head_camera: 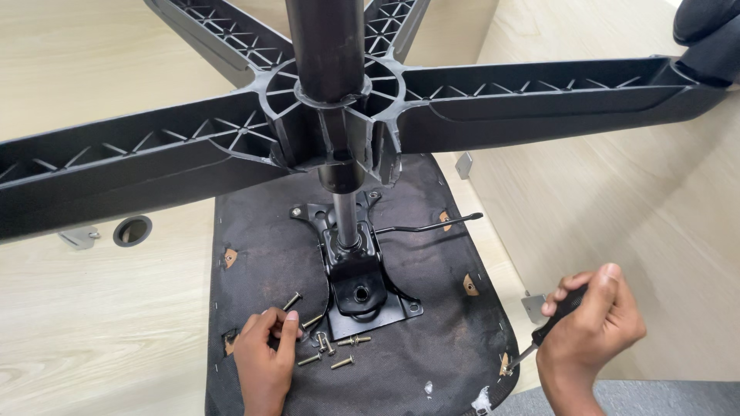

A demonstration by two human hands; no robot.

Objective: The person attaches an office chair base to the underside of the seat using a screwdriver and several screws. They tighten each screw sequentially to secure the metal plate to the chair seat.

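An upturned office chair lies with its black seat underside (432, 339) facing up, its star base (493, 100) looming close to the camera. The left hand (266, 354) rests on the fabric, fingertips pinching among loose bolts (333, 343) scattered just beside the black mounting plate (362, 296). The right hand (590, 327) is closed around a black-handled screwdriver (551, 327), its tip at the seat's right edge.
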